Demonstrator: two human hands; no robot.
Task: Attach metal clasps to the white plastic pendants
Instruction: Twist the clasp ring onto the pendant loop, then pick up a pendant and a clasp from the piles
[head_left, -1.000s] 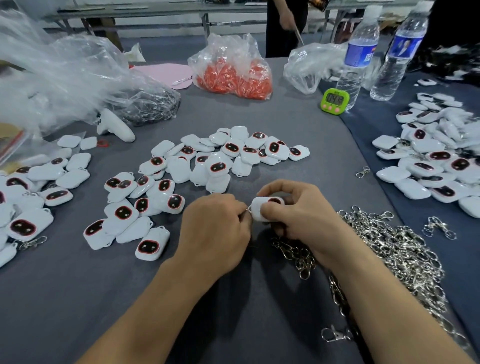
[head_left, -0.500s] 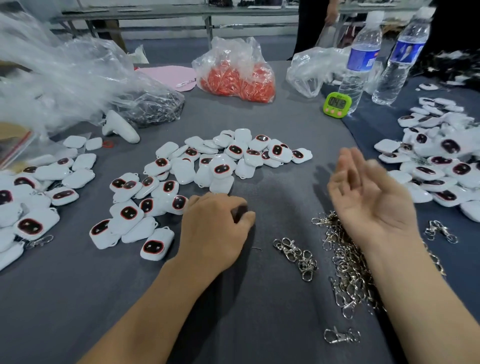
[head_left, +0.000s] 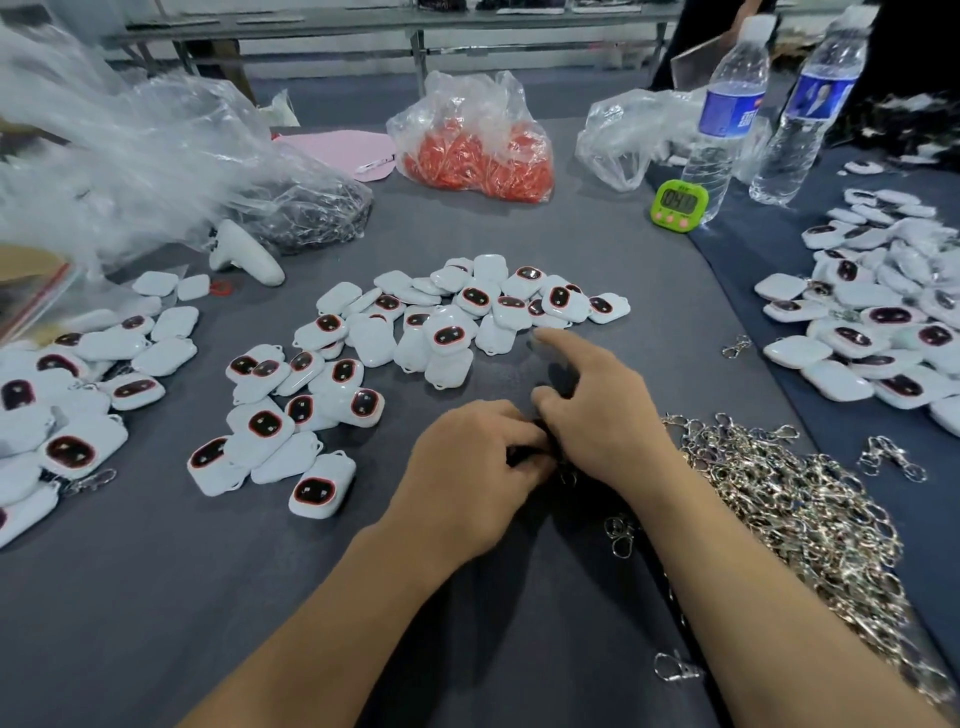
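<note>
White plastic pendants (head_left: 447, 332) with dark red-rimmed faces lie in a loose pile mid-table. More pendants (head_left: 67, 452) sit at the left and a further pile (head_left: 883, 332) at the right. A heap of metal clasps (head_left: 789, 499) lies by my right forearm. My left hand (head_left: 467, 467) and my right hand (head_left: 608, 421) meet fingertip to fingertip over a small cluster of clasps (head_left: 621, 535). The left fingers are curled in. My right index finger sticks out toward the pendants. What lies between the fingers is hidden.
Two water bottles (head_left: 727, 114) and a green timer (head_left: 679, 203) stand at the back right. A bag of orange pieces (head_left: 478, 150), clear plastic bags (head_left: 104, 156) and a white controller (head_left: 244, 254) sit behind. One loose clasp (head_left: 675, 667) lies near the front edge.
Both hands held a pendant a second ago. My right hand then swung out open toward the right pile, and now it is back beside the left hand over the clasps.
</note>
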